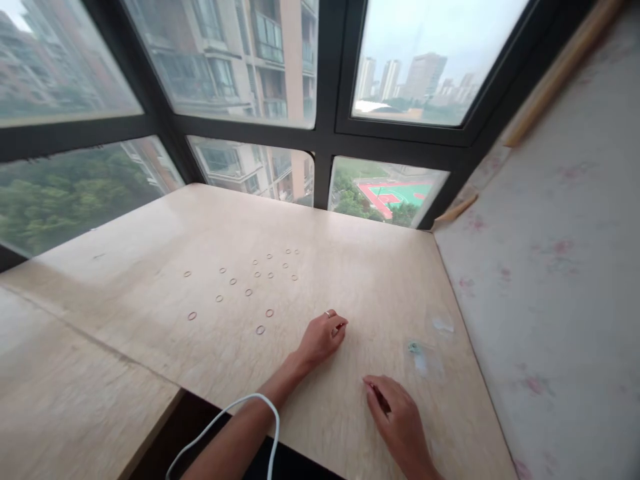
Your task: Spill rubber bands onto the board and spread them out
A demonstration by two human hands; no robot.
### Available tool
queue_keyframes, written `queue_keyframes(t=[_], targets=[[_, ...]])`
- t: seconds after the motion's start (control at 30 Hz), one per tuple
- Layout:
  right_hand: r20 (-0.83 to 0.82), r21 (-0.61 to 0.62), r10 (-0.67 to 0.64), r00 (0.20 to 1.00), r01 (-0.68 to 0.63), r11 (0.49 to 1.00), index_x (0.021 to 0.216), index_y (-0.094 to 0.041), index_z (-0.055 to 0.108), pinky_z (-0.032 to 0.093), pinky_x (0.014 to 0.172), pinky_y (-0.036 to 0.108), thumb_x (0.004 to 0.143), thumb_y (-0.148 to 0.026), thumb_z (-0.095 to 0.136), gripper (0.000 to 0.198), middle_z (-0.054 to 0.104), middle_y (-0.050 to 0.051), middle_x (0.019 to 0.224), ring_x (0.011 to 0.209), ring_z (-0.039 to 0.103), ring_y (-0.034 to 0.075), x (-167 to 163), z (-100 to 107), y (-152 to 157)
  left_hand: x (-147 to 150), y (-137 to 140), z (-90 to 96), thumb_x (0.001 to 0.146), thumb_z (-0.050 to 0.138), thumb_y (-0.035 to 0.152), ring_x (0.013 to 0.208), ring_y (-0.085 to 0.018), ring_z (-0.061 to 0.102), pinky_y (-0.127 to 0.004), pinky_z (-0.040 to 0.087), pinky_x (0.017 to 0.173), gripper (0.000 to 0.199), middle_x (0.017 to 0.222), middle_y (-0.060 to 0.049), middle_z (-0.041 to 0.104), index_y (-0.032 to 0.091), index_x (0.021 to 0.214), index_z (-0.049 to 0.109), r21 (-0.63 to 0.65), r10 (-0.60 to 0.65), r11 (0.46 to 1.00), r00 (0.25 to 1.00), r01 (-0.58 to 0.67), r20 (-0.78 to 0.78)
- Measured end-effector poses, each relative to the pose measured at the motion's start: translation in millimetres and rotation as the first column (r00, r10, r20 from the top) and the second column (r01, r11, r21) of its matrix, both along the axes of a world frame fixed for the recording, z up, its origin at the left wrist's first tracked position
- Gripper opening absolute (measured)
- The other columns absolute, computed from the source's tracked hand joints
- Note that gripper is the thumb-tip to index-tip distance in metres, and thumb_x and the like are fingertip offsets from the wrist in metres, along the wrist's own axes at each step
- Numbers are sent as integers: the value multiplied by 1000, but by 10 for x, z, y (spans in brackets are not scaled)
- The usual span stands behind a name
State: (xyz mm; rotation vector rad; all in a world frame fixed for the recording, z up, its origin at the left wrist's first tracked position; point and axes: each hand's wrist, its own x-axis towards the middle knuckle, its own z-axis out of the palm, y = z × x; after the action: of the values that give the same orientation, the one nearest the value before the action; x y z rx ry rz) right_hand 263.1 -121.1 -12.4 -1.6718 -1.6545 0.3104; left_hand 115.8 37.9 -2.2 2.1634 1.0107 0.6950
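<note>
My left hand (324, 339) is over the pale wooden tabletop with its fingers closed in a pinch; whatever is between the fingertips is too small to make out. A ring (329, 313) shows on one of its fingers. Lower and to the right, my right hand (397, 417) has thumb and forefinger pressed together, and I cannot see what they hold, if anything. Left of my hands lie several small thin loops, among them a purple loop (261, 330), a reddish loop (270, 313) and a dark pink loop (193, 316). They lie flat and apart from one another.
A clear plastic bag (424, 361) with something small and green lies right of my hands, near another clear piece (443, 325). A white cable (250, 398) loops over my left forearm. Windows border the tabletop (375, 267) behind; a flowered wall (550, 300) stands right.
</note>
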Motion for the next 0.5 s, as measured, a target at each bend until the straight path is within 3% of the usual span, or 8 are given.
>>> queue_keyframes(t=[0.1, 0.23, 0.4, 0.5], targets=[[-92, -107, -26, 995, 16, 994, 88, -19, 68, 54, 65, 28, 90, -37, 48, 27, 71, 8, 82, 73, 66, 19, -1, 18, 83, -31, 57, -35, 83, 50, 16, 69, -13, 57, -25, 43, 68, 20, 78, -5, 64, 18, 89, 69, -12, 29, 1000, 996, -28, 87], [-233, -244, -10, 972, -49, 969, 88, -17, 69, 51, 54, 22, 87, -43, 51, 31, 67, 4, 70, 60, 62, 16, -77, 212, 329, -49, 92, -55, 80, 52, 15, 70, -13, 58, -25, 44, 69, 17, 76, -4, 67, 17, 85, 69, -73, 64, 996, 971, -49, 232], [-308, -232, 105, 946, -182, 956, 92, -17, 68, 48, 55, 23, 87, -42, 52, 30, 63, 3, 68, 59, 57, 14, -300, 533, 876, -71, 95, -77, 78, 52, 14, 71, -14, 59, -26, 43, 67, 17, 76, -3, 68, 18, 80, 68, -92, 32, 996, 964, -8, 266], [-402, -192, 107, 909, -198, 961, 93, -16, 67, 49, 55, 24, 86, -42, 54, 30, 62, 3, 69, 60, 57, 14, -452, 654, 1304, -58, 64, -111, 76, 52, 12, 67, -15, 58, -26, 41, 63, 15, 74, -4, 67, 17, 76, 66, -72, 16, 997, 973, 1, 232]])
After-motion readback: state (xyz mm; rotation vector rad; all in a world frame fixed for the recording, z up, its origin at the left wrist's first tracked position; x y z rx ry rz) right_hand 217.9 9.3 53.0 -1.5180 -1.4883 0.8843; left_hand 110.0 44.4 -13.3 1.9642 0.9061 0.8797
